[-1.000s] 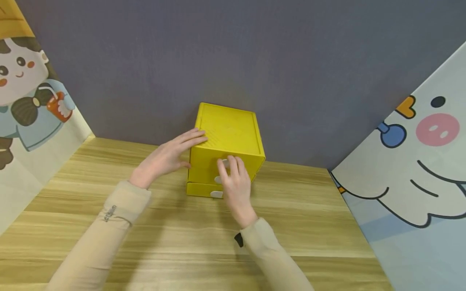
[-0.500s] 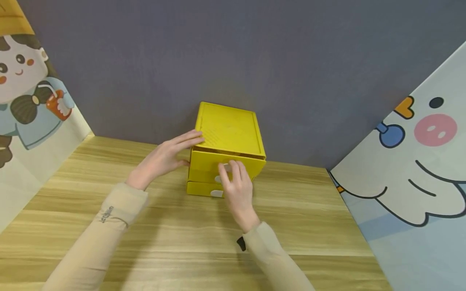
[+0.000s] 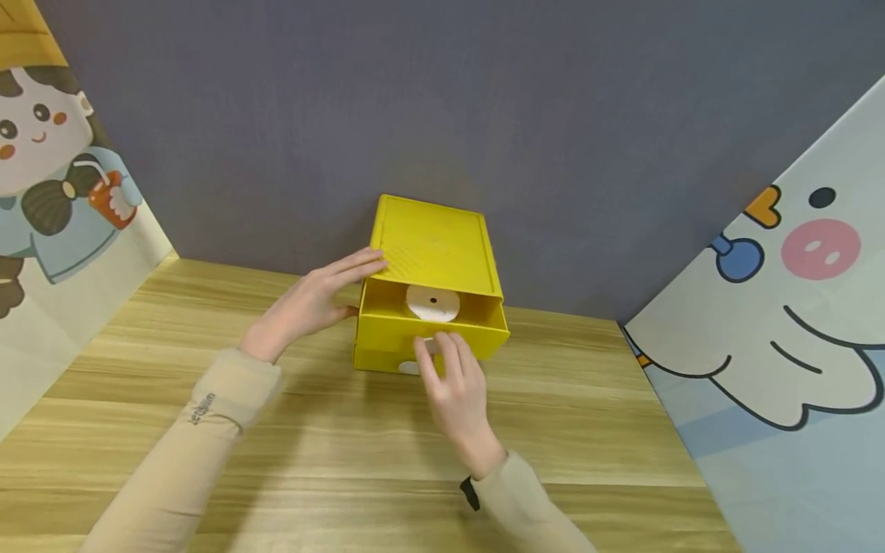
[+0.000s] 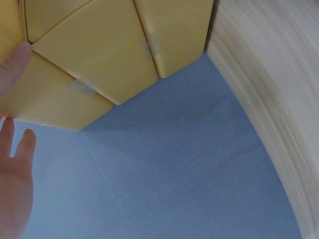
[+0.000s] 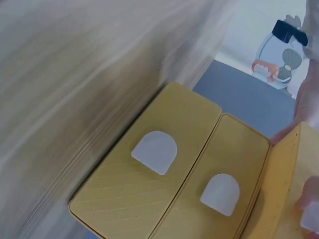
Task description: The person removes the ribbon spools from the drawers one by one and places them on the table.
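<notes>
A yellow drawer box (image 3: 439, 246) stands on the wooden table against the grey wall. Its top drawer (image 3: 390, 332) is pulled partway out, and a flat white disc (image 3: 445, 307) with a small dark hole shows inside. My right hand (image 3: 458, 395) pinches the white tab handle (image 5: 311, 217) of that drawer. My left hand (image 3: 307, 307) lies at the box's left side, straight fingers on the top edge and thumb low by the side. Two lower drawers (image 5: 189, 169) are closed, each with a white rounded tab (image 5: 221, 194).
Wood-grain tabletop (image 3: 332, 461) spreads in front of the box. Behind it rises a grey wall (image 3: 442, 100). Cartoon-printed panels flank the table: a drinking child (image 3: 55, 153) at left, a white figure with a pink snout (image 3: 823, 250) at right.
The top drawer has come from closed to partway out, toward me, with my right hand on its tab. The white disc inside has come into view. My left hand has barely moved.
</notes>
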`<state>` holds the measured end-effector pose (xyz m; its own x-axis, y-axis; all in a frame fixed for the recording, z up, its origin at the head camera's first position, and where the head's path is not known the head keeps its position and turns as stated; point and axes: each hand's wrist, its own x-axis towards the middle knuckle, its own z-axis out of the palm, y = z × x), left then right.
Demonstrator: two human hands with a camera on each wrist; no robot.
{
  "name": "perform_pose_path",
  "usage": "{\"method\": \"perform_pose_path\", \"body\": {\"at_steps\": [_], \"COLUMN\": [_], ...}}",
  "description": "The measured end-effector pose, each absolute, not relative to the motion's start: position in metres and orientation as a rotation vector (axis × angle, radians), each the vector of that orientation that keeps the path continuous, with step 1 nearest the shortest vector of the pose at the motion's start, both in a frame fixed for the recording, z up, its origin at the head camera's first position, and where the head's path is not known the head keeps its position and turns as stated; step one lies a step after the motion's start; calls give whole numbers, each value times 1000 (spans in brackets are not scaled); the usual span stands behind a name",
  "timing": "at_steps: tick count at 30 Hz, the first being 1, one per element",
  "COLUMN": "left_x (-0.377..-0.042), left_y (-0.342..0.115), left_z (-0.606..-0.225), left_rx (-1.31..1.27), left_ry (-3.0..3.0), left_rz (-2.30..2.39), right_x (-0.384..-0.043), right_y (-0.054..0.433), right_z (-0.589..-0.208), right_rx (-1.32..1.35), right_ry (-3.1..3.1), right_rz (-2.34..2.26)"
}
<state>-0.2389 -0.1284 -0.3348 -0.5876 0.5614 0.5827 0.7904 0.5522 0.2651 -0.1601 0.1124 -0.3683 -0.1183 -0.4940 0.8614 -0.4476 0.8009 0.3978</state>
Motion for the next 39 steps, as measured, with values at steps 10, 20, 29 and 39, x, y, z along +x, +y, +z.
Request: {"method": "perform_pose_path", "body": {"at_steps": [10, 20, 29, 39], "left_x": [-239, -240, -239, -238], "left_y": [-129, -128, -128, -127], "left_z": [-336, -336, -335, -335], "left_rx": [-1089, -1095, -1083, -1076], "left_ry": [-2332, -2314, -2327, -2335], "left_rz": [-734, -736, -731, -750], "right_x": [-136, -114, -97, -90], "right_y": [114, 115, 113, 112], "right_z": [-367, -366, -360, -359], "right_rx": [785, 794, 807, 790], "right_ry": [-1695, -1703, -1686, -1678], "right_rz": [-16, -5, 15, 24]}}
